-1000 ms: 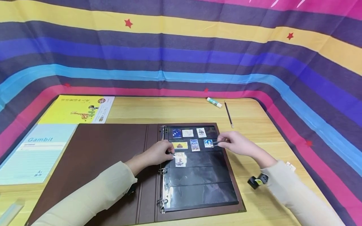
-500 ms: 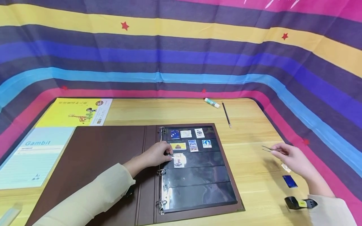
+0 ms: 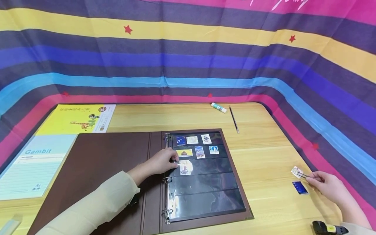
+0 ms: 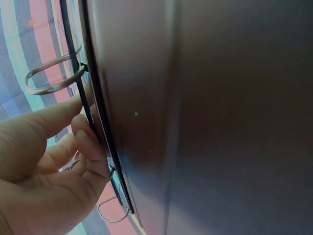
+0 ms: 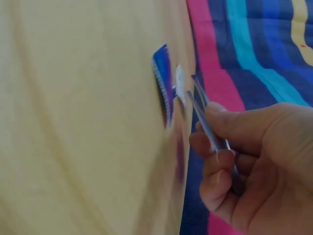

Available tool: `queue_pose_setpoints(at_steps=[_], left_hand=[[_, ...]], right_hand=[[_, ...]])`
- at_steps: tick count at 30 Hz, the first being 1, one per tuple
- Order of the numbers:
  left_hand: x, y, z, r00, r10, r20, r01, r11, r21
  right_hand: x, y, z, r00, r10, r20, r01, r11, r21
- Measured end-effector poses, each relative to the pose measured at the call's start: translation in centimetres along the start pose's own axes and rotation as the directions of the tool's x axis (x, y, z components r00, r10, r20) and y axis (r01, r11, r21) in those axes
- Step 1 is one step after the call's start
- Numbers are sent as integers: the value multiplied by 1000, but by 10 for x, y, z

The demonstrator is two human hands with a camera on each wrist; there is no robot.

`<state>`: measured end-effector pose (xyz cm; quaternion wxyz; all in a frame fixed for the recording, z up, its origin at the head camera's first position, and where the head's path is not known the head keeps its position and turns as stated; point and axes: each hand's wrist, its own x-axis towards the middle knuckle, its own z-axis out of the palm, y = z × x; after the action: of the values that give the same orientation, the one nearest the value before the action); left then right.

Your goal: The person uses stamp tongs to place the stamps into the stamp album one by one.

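Observation:
A brown ring-binder stamp album [image 3: 117, 176] lies spread on the table. Its black pocket page [image 3: 205, 202] carries several stamps, with one stamp [image 3: 185, 167] alone in the third row. Beside that stamp my left hand [image 3: 160, 161] pinches what looks like the edge of a clear pocket strip; the wrist view [image 4: 63, 166] shows its fingers curled near the metal rings. Off to the right, my right hand [image 3: 330, 186] holds metal tweezers [image 5: 210, 127], tips parted. In the head view they overlap a pale stamp [image 3: 296, 171]; contact is unclear. A dark blue stamp [image 3: 300, 188] lies just in front.
A glue stick [image 3: 218, 107] and a pencil [image 3: 234, 120] lie behind the album. At left are a yellow booklet [image 3: 76, 119] and a pale Gambit notebook [image 3: 35, 169]. A translucent object [image 3: 10, 225] sits at the near left corner. A striped cloth [image 3: 188, 58] hangs around the table.
My right hand has moved with the tweezers from the small blue stamp in the page's second row, rightward and nearer, to the loose stamps. The left hand keeps its place on the page.

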<state>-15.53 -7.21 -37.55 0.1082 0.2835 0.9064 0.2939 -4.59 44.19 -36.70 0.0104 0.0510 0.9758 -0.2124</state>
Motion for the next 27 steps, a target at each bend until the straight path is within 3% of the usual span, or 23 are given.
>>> queue_pose_setpoints(at_steps=[6, 12, 18, 22, 27], left_hand=[[-1, 0, 0, 1000, -2, 1, 2, 1000, 0], [-1, 0, 0, 1000, -5, 3, 5, 1000, 4], [-1, 0, 0, 1000, 21, -5, -21, 1000, -18], [-3, 2, -2, 998, 56, -21, -56, 998, -11], [-2, 0, 0, 1000, 6, -3, -6, 1000, -17]], right_hand=[[11, -10, 3, 999, -49, 5, 49, 997, -67], [41, -40, 11, 988, -125, 92, 132, 988, -79], [62, -66, 16, 966, -224, 128, 233, 970, -64], [66, -66, 11, 973, -189, 131, 198, 979, -56], [65, -55, 5, 977, -134, 166, 143, 989, -42]])
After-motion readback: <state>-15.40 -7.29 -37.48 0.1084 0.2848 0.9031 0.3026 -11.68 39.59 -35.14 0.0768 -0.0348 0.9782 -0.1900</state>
